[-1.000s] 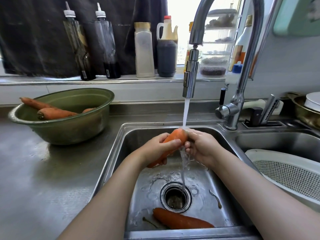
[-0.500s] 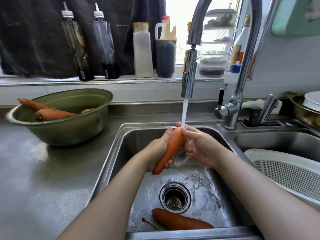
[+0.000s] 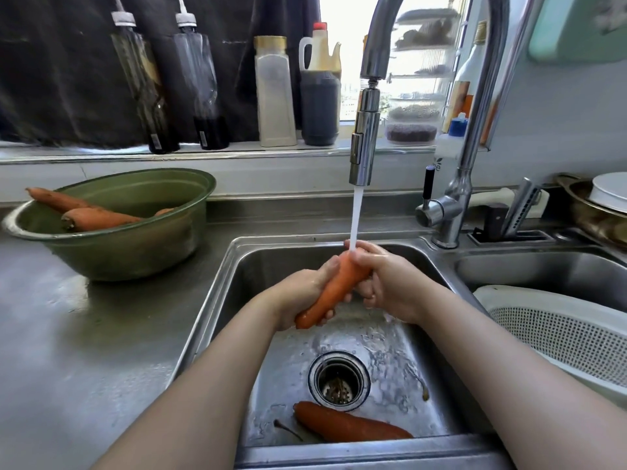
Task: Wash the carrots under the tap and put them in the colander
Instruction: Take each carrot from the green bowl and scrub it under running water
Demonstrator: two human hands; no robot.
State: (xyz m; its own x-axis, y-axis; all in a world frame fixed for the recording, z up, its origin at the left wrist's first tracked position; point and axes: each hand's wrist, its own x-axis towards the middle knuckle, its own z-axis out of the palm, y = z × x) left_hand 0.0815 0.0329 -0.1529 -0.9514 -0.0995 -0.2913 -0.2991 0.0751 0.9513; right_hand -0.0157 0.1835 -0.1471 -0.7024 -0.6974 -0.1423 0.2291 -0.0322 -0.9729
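Over the left sink basin (image 3: 264,269) both my hands hold one carrot (image 3: 334,293) under the running tap (image 3: 363,144). My left hand (image 3: 302,296) grips its lower part from the left. My right hand (image 3: 386,283) wraps its fingers round the upper end, where the water stream lands. A second carrot (image 3: 349,426) lies on the basin floor near the front edge, beside the drain (image 3: 338,381). A few more carrots (image 3: 98,218) lie in a green bowl (image 3: 135,245) on the counter at left. The white colander (image 3: 559,337) sits in the right basin.
Bottles and jars line the window sill behind the sink. A knife block and a metal bowl with a white plate stand at the back right. The steel counter (image 3: 84,334) stretches to the left of the sink.
The carrot has turned from lying across my hands to pointing steeply down-left. My right hand has closed round its upper end.
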